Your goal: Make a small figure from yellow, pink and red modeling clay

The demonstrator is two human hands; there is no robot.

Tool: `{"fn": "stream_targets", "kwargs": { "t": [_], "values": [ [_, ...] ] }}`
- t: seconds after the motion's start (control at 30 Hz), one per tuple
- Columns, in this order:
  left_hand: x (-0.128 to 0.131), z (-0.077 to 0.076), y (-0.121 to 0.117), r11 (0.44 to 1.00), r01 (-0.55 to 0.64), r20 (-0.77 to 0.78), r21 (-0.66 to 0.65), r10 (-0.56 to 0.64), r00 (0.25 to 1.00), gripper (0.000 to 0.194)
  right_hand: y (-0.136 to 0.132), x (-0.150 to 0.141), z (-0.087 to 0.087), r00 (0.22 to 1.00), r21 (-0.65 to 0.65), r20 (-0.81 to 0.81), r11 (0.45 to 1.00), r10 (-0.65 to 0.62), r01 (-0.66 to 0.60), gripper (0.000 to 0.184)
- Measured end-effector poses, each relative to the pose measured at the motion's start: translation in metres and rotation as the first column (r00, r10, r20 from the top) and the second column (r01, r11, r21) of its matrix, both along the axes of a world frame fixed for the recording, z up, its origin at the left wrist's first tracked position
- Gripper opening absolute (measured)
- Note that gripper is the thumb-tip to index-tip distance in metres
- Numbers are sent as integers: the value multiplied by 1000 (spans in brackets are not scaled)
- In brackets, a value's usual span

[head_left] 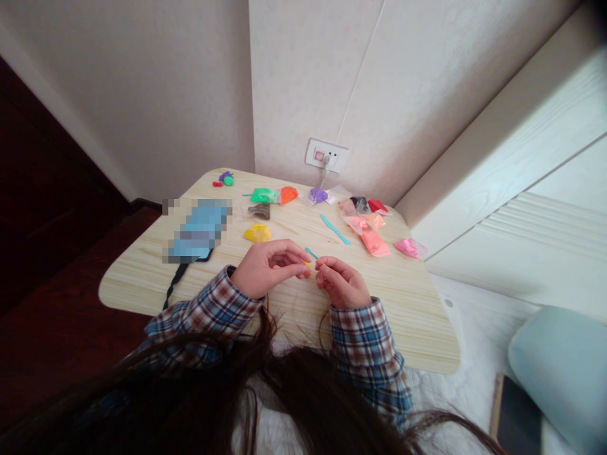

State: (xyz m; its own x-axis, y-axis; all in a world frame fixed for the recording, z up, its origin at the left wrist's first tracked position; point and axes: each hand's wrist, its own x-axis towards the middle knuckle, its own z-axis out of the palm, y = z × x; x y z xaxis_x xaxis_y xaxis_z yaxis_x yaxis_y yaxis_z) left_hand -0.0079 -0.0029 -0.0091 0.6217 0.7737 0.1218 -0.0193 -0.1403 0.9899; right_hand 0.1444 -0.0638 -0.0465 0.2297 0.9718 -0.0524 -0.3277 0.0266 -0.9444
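Observation:
Between the thumb and fingers of my left hand (pixel 275 266) sits a small piece of yellow clay (pixel 307 268). My right hand (pixel 345 283) is pinched closed just beside it, and what its fingertips hold is too small to make out. A thin teal modelling tool (pixel 312 253) shows right behind those fingertips; I cannot tell whether it is held or lies on the table. Beyond my left hand lies a packet of yellow clay (pixel 258 233). A teal plastic clay knife (pixel 334 229) rests farther back on the wooden tabletop (pixel 294 309).
Clay packets lie along the back: green (pixel 264 195), orange (pixel 288 194), brown (pixel 260 211), purple (pixel 318 195), coral (pixel 374 242) and pink (pixel 408 247). Small shaped clay pieces (pixel 227 179) sit at the far left corner. A phone (pixel 202 230) with a black strap lies left. A wall socket (pixel 327 155) is behind.

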Motion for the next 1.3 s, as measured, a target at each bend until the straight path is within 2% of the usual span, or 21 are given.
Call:
{"fn": "stream_targets", "kwargs": {
  "t": [0.2,0.53,0.8,1.3],
  "values": [
    [0,0,0,1000,2,-2,1,-2,1000,16,0,-1,1,1000,-1,12,1000,-7,7,31],
    [0,0,0,1000,-7,-13,9,7,1000,16,-1,1,0,999,8,47,1000,10,-10,29],
    [0,0,-1,1000,-1,-11,8,1,1000,14,-2,1,0,1000,39,-3,999,30,-30,22],
    [0,1,-1,1000,-9,-13,21,9,1000,15,-2,1,5,998,34,36,998,57,-58,24]
  ]
}}
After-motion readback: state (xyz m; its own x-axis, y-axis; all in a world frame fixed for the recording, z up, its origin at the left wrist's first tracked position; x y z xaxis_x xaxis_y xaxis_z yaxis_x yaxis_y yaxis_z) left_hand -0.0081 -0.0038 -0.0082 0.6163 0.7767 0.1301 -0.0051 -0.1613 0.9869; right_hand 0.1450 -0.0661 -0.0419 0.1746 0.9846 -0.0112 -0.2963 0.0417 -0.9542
